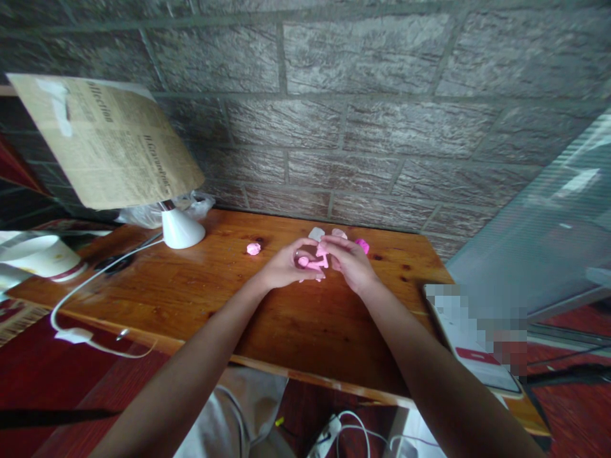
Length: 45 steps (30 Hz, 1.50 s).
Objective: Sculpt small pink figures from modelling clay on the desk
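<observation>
Over the wooden table (167, 296), a small pink clay figure (314, 263) with thin limb-like parts sits between my two hands. My left hand (282, 264) curls around it from the left, thumb below and fingers above. From the right, my right hand (352, 262) pinches its upper part with the fingertips; the fingers hide some of its shape. Just behind the hands lie a whitish lump (316, 233), a pale pink lump (339, 233) and a bright pink lump (363, 245). Apart from these, a light pink lump (253, 249) rests left of my left hand.
A lamp with a white base (183, 230) and paper shade (128, 143) stands at the left. Its white cord (79, 294) hangs over the front edge. A paper cup (45, 257) is far left, a flat device (470, 337) at right. A stone wall (310, 127) backs the table.
</observation>
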Available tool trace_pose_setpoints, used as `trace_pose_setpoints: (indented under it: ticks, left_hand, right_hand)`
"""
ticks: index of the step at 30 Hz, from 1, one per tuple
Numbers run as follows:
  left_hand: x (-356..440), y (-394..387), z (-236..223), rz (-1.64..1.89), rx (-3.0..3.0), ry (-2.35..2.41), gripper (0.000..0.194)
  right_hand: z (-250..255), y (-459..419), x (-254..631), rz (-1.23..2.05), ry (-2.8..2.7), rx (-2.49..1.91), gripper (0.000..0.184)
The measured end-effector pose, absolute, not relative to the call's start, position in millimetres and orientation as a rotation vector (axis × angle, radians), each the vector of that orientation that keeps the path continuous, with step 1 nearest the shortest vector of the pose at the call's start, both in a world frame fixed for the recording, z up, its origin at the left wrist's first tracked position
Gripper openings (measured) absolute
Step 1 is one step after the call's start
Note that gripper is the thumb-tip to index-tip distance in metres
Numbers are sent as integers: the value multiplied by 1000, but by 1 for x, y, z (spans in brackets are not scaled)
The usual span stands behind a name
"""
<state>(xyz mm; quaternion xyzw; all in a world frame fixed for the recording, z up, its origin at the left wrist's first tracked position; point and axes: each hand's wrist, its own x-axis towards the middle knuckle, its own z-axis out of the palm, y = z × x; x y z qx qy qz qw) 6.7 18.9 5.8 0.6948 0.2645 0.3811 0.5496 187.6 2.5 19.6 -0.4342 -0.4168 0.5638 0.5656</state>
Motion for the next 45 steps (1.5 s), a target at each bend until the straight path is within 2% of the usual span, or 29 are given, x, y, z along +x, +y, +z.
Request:
trace_pose_setpoints:
  ticks: [10, 21, 27, 34, 40, 45]
  left_hand:
    - [7, 20, 8, 911, 1454, 551, 58]
    - [10, 20, 14, 1029, 1283, 726, 44]
    - [13, 23, 10, 1106, 1267, 782, 51]
    - [13, 25, 8, 1274, 1283, 813, 52]
    - [14, 24, 6, 1233, 1332, 808, 51]
    - [15, 22, 10, 1202, 1338, 840, 51]
  right_hand:
    - [28, 2, 188, 1467, -784, -948, 35]
    - [28, 5, 190, 1462, -711, -920, 29]
    - [26, 3, 187, 1551, -660, -1061, 24]
    - [32, -2, 185, 1545, -772, -1074, 38]
    - [27, -2, 184, 1421, -796, -1060, 58]
    - [25, -1, 185, 1400, -809, -1066, 60]
